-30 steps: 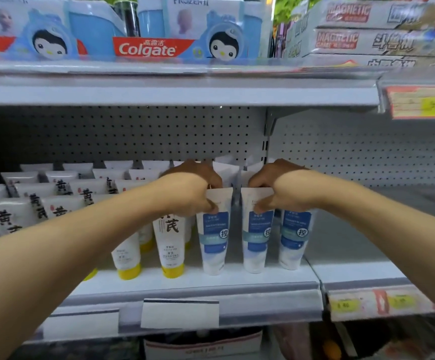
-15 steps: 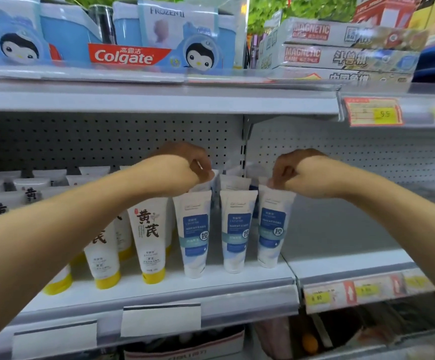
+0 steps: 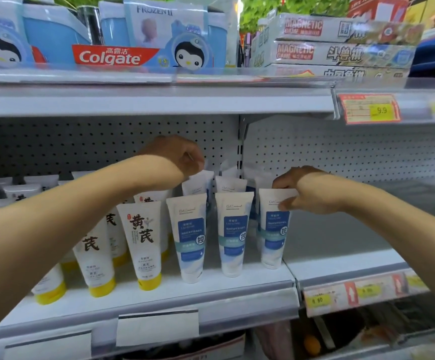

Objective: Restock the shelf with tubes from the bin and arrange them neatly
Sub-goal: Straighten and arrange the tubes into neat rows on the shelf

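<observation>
We stock tubes on a white shop shelf (image 3: 159, 294).
Our right hand (image 3: 307, 193) pinches the blue-label tube (image 3: 275, 229); our left hand's (image 3: 174, 159) grip is unclear.

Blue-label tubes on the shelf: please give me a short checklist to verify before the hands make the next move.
1. Right hand pinches the crimped top of the rightmost blue-label tube: ok.
2. Left hand grips a tube in the second row: cannot tell, fingers hidden.
3. Front row of three blue-label tubes upright on their caps: ok.
4. Even spacing in the front row: ok.
5. Labels face forward: ok.
6. Back rows straight: cannot tell.
</observation>
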`<state>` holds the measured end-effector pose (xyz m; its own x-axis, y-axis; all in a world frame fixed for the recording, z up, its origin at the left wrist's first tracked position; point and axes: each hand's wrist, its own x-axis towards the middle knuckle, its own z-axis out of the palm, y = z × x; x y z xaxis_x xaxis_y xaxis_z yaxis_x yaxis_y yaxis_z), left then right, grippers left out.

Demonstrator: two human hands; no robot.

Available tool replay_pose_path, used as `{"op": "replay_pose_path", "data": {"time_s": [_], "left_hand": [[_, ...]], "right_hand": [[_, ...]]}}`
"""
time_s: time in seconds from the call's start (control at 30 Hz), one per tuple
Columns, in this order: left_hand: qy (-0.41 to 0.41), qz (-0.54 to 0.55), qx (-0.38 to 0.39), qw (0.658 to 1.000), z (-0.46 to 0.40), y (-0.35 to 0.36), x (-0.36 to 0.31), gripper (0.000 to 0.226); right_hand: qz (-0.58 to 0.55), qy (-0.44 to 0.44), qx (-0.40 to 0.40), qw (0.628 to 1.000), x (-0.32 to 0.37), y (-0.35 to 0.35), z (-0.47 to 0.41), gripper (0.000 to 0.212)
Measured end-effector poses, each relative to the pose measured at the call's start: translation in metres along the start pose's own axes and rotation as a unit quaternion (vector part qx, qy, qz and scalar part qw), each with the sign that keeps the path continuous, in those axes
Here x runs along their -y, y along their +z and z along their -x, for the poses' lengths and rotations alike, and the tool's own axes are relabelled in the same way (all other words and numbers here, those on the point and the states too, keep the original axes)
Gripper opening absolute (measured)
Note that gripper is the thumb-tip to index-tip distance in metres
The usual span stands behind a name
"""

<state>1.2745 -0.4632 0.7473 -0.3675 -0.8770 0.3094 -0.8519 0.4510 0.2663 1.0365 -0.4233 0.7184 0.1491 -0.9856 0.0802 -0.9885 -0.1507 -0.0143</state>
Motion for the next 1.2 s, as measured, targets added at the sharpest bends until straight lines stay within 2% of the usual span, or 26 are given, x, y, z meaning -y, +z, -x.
{"op": "replay_pose_path", "data": {"time_s": [0.1,0.23,0.3,0.5,0.6,0.73,1.03,1.2], "left_hand": [[-0.001,-0.008,-0.008,1.000,-0.003,-0.002,0.001,0.020],[-0.002,-0.027,0.000,1.000,-0.013,-0.002,0.012,0.018],[0.006,-0.048,0.026,0.998,-0.019,0.000,0.017,0.019],[-0.001,-0.094,0.118,0.989,-0.041,0.026,0.029,0.036],[0.012,-0.084,0.123,0.989,-0.045,0.033,0.033,0.028],[0.037,-0.077,0.122,0.989,-0.045,0.032,0.035,0.018],[0.051,-0.061,0.115,0.990,-0.041,0.030,0.040,0.016],[0.040,-0.050,0.116,0.991,-0.038,0.028,0.040,0.021]], "right_hand": [[-0.010,-0.013,-0.028,0.999,-0.001,-0.002,-0.001,0.029],[-0.076,-0.033,-0.147,0.986,0.007,-0.015,-0.002,0.023],[-0.093,-0.041,-0.173,0.980,0.014,-0.017,-0.010,0.019],[-0.067,-0.059,-0.092,0.992,0.032,-0.013,-0.055,0.024],[-0.085,-0.092,-0.044,0.991,0.038,-0.009,-0.072,0.032],[-0.046,-0.124,0.010,0.991,0.042,-0.003,-0.081,0.024],[-0.068,-0.158,0.007,0.985,0.041,0.000,-0.086,0.004],[-0.077,-0.158,-0.004,0.984,0.038,0.003,-0.087,0.005]]}}
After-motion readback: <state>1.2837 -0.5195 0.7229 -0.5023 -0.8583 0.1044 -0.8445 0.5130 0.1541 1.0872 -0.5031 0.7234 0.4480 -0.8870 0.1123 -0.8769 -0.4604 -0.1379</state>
